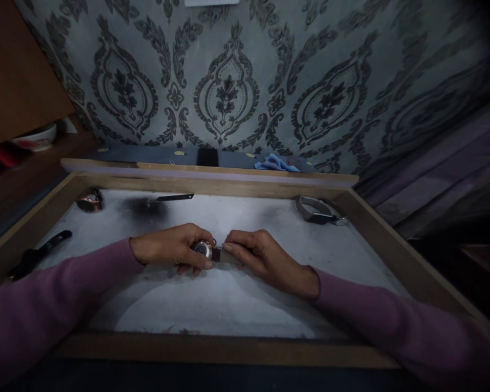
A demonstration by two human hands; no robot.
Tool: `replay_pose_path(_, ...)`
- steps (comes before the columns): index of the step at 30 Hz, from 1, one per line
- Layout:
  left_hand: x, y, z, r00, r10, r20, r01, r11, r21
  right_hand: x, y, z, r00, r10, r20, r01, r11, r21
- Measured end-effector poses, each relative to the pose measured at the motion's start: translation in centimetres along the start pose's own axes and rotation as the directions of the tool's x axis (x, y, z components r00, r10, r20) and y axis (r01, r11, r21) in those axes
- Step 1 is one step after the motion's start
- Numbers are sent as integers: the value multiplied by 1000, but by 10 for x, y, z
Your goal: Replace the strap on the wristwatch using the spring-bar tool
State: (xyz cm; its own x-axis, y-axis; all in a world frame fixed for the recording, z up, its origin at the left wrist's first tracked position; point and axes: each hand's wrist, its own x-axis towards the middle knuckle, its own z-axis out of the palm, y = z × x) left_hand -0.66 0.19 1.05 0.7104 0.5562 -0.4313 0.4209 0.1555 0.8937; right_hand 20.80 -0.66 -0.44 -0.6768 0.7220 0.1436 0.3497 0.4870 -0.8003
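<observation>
My left hand point(177, 247) is closed round a wristwatch point(202, 249), its shiny metal case back facing up. A brown strap point(216, 254) runs from the case toward the right. On that side my right hand point(255, 251) has its thumb and forefinger pinched together at the strap beside the case, with the strap's lighter underside point(228, 258) passing beneath the fingers. Whether a small tool sits in that pinch is too small to tell. Both hands are over the white floor of a shallow wooden tray point(216, 348).
Inside the tray lie a rose-gold watch point(89, 203), a thin dark blade point(175, 197), a silver-and-black watch point(316, 210) and a black strap-like item point(43, 251). Behind its back rim are a black rectangular object point(208, 157) and a blue cloth point(275, 163). Patterned wallpaper rises beyond.
</observation>
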Motion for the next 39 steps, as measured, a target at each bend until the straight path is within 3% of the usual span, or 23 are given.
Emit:
replay_pose_path(8, 1, -2, 0, 997, 62, -46, -61, 998, 20, 1, 3, 0, 1000, 10, -12, -10, 1000, 9)
replay_pose_path(11, 0, 0, 2, 997, 21, -70, -21, 1000, 9, 1, 4, 1, 1000, 3, -17, -3, 1000, 6)
replay_pose_path(17, -1, -1, 0, 997, -76, -24, 74, 994, -82, 1, 3, 0, 1000, 15, -10, -16, 1000, -11)
replay_pose_path(25, 1, -5, -3, 998, -66, 3, 66, 989, -129, 1, 4, -1, 999, 12, -32, -13, 1000, -5)
replay_pose_path(39, 1, -1, -2, 999, -45, -7, 44, 998, -47, 1, 3, -2, 999, 24, -31, -24, 1000, 2)
